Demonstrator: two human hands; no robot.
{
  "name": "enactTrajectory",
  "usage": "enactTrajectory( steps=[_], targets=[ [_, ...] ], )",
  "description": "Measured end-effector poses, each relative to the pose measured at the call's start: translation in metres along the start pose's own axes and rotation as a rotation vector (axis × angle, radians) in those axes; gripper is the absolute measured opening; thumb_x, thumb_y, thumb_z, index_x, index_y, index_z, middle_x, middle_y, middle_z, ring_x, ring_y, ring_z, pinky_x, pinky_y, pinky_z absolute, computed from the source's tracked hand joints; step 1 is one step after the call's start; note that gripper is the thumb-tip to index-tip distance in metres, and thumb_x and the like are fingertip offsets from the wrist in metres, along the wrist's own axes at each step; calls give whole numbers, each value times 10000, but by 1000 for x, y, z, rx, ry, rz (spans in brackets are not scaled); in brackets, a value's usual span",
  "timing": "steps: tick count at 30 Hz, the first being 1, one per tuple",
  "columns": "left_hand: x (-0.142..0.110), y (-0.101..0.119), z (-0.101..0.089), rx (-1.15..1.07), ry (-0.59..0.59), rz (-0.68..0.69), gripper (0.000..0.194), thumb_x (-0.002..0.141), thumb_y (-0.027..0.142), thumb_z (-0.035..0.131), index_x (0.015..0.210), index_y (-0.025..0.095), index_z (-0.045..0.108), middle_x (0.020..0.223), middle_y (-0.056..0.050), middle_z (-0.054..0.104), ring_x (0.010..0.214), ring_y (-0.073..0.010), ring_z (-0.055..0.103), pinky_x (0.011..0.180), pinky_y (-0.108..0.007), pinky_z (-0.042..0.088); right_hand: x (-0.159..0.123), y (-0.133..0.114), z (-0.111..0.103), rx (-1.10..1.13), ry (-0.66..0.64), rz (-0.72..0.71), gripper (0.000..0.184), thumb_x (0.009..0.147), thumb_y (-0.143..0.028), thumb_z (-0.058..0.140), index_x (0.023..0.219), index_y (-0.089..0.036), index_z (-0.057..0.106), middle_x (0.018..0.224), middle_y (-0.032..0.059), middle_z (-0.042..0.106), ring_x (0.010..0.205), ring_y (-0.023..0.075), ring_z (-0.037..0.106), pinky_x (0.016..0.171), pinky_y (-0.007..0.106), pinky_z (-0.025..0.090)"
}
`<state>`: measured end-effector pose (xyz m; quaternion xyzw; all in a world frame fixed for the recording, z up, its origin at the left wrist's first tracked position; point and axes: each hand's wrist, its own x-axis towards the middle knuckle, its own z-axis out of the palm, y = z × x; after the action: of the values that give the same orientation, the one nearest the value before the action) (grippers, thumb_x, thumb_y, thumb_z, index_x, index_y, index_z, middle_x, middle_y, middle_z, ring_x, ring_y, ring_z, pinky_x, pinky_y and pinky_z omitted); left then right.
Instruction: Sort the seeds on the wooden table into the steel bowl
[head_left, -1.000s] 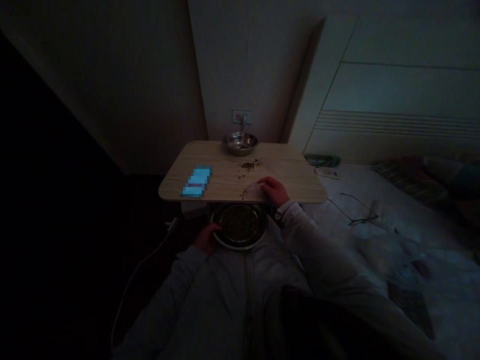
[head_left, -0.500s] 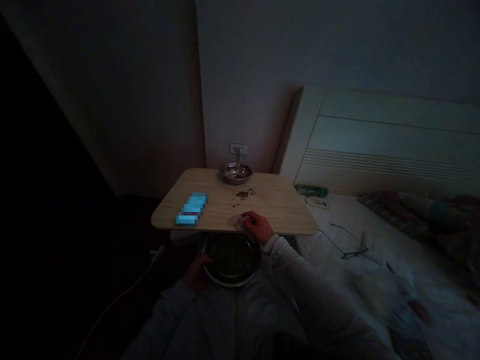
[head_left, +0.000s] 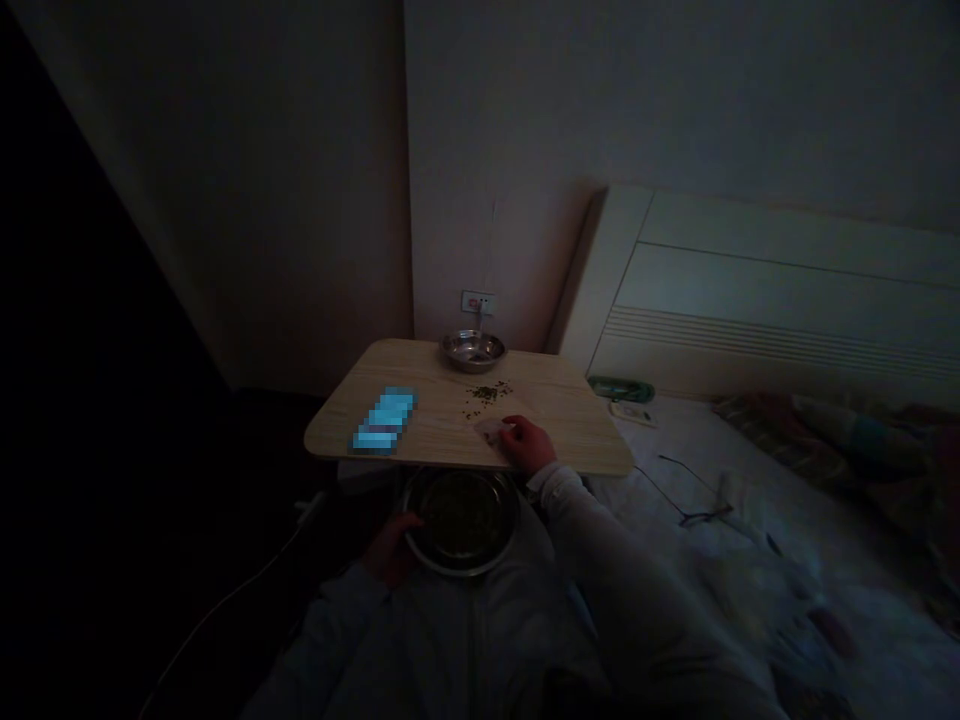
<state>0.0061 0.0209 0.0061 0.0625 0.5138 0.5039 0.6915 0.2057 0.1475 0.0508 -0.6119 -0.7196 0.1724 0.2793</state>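
Below the near edge of the table, at 6 o'clock, the pan is gripped at its 9 o'clock rim by the left hand, thumb over the edge, other fingers hidden. On the table, by the right hand, a pale sheet is pinched between closed fingers and pointed toward 9 or 10 o'clock. From these fingers the grains are found near, at 11 o'clock, strewn roughly from 8 to 2; the left hand is placed farther off.

One basin; one bowl; one table; one glowing screen.
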Motion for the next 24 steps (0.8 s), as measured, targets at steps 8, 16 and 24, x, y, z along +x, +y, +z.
enactTrajectory(
  steps=[8, 16, 24],
  targets=[
    [6, -4, -5, -19, -46, 26, 300, 719, 6, 497, 917, 111, 696, 664, -53, 744, 779, -242, 729, 734, -332, 562, 8, 25, -10, 75, 115, 81, 256, 775, -282, 580, 988, -178, 677, 689, 16, 644, 660, 149, 566, 635, 262, 392],
    [8, -5, -7, -12, -30, 4, 258, 737, 23, 498, 881, 123, 686, 600, -42, 722, 667, -231, 721, 680, -335, 563, 17, 44, -12, 547, 303, 165, 286, 702, -358, 534, 902, -174, 626, 556, -38, 564, 596, 158, 561, 633, 281, 430],
    [15, -7, -8, -3, -32, -2, 224, 739, 19, 493, 771, 143, 677, 525, -32, 677, 681, -233, 717, 662, -322, 554, 16, 43, -12, 492, 339, 189, 296, 690, -308, 496, 908, -175, 645, 569, -29, 571, 602, 162, 552, 633, 281, 430]
  ],
)
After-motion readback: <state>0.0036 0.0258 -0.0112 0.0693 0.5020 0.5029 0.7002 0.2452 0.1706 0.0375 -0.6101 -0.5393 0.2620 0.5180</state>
